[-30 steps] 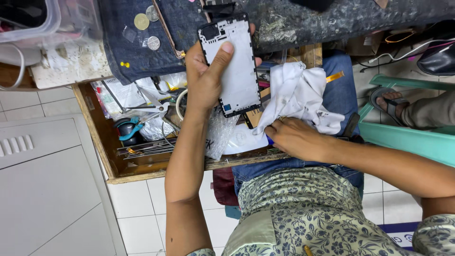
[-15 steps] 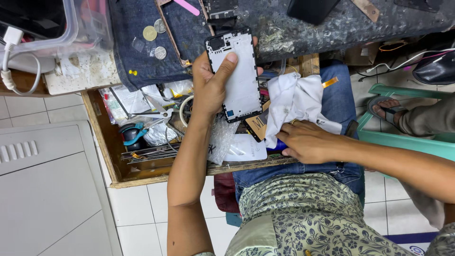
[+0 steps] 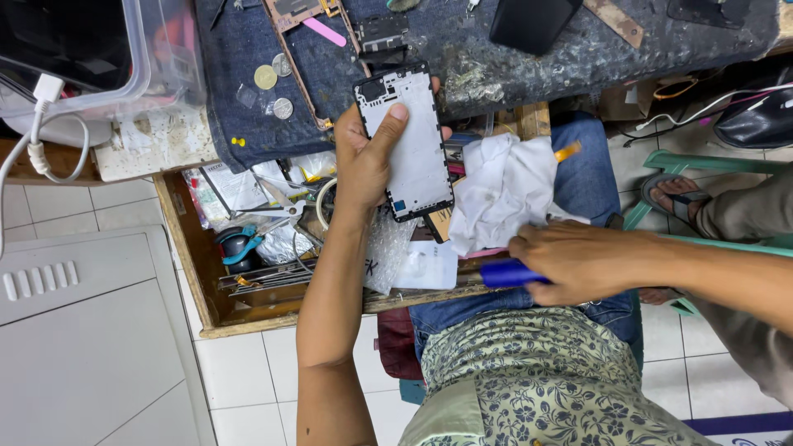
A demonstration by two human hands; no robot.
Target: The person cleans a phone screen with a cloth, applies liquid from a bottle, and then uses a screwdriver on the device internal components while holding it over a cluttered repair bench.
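head view: my left hand keeps gripping the phone frame; my right hand has now drawn a blue tool off the white cloth.

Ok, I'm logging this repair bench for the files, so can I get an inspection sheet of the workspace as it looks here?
Surface: worn dark bench top partly covered by blue denim cloth.
Job's things: white phone frame; blue-handled tool.
Clutter: open wooden drawer with scissors, packets; coins; white rag on lap.
Hands: left hand grips the phone frame; right hand closed on the blue-handled tool.
Cables: white charger cable at left.
Surroundings: white tiled floor; another person's sandalled foot at right.
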